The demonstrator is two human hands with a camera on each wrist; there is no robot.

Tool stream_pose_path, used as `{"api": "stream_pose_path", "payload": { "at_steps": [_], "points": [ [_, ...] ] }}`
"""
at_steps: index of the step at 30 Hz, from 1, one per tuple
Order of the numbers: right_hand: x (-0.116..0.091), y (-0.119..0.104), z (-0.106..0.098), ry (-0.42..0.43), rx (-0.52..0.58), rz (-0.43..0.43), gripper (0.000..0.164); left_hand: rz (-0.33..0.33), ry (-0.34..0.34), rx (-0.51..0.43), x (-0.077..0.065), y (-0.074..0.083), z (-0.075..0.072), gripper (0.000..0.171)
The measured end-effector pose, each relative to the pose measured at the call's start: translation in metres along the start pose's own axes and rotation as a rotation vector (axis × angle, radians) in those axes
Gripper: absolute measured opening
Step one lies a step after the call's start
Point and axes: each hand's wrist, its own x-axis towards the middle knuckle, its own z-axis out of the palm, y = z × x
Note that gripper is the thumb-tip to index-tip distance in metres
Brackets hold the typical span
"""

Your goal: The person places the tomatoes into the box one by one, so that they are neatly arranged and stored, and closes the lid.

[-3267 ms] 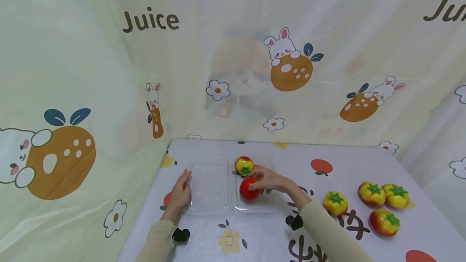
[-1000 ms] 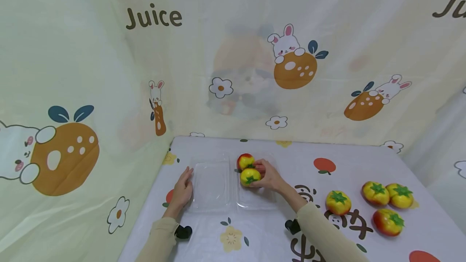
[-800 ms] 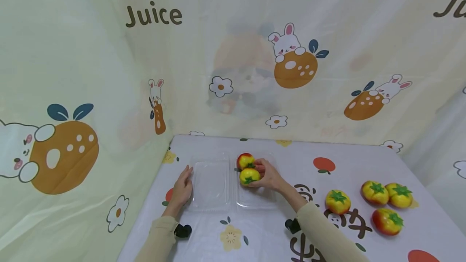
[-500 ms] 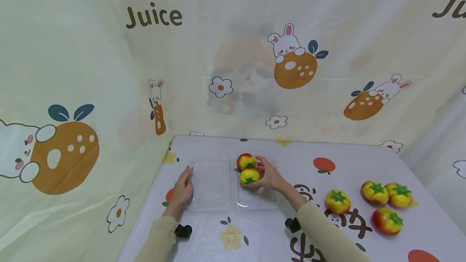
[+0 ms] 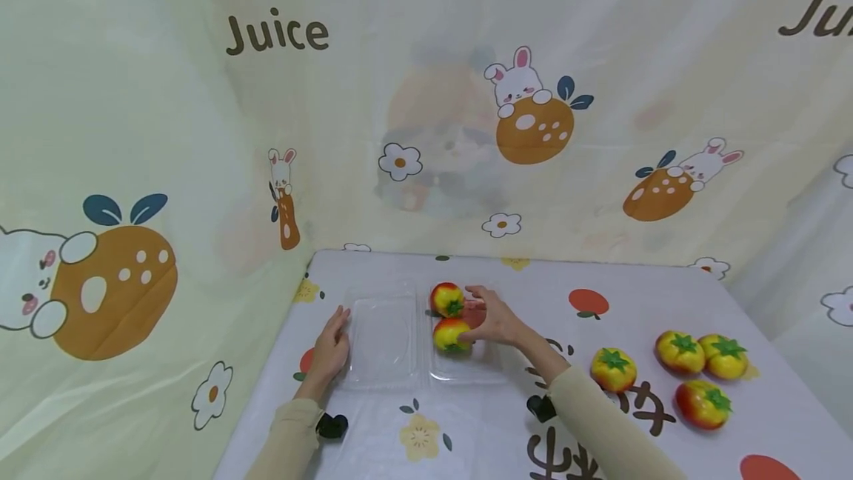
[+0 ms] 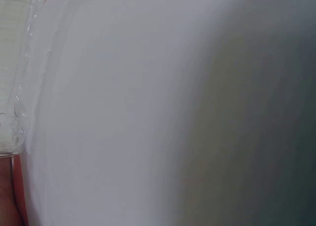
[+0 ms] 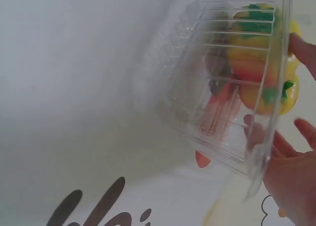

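Observation:
My right hand (image 5: 496, 321) is over the right half of a clear plastic clamshell box (image 5: 466, 375), fingers spread and thumb at a red-and-yellow toy persimmon (image 5: 448, 334) with a green leaf cap. Another toy persimmon (image 5: 447, 299) sits just behind it in the same half. The right wrist view shows the box's ribbed clear wall (image 7: 217, 152) in front of both fruits and the spread fingers (image 7: 286, 147) beside them. My left hand (image 5: 329, 350) rests along the outer left edge of the box's other half (image 5: 383, 343), fingers straight; the left wrist view catches only the box edge and a bit of hand.
To the right on the printed tablecloth lie several more toy persimmons: one (image 5: 613, 370) nearest the right forearm, a touching pair (image 5: 680, 352) farther out, and another (image 5: 703, 404) in front of that pair. A patterned curtain (image 5: 426, 95) hangs behind the table.
The red fruit came down into the box's right half and was turned leaf-side forward. Since half a second ago it has rolled, showing red on top, and my right fingers have spread away.

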Motion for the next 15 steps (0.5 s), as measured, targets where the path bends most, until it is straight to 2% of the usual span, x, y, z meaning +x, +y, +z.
{"api": "stream_pose_path", "payload": {
  "at_steps": [4,7,8,15],
  "points": [
    [-0.004,-0.005,0.0,-0.027,0.063,-0.045,0.06,-0.011,-0.007,-0.002,-0.001,-0.002,-0.002,0.051],
    [-0.003,-0.003,0.002,-0.007,0.083,-0.067,0.041,-0.015,-0.011,0.0,-0.002,-0.002,-0.001,0.051],
    [0.0,0.002,0.004,0.01,0.072,-0.069,0.038,-0.016,-0.013,0.002,-0.001,-0.003,-0.001,0.051],
    [0.004,0.005,0.009,0.064,0.066,-0.023,0.03,-0.01,-0.002,-0.012,0.001,-0.002,0.0,0.051]
  ]
}}
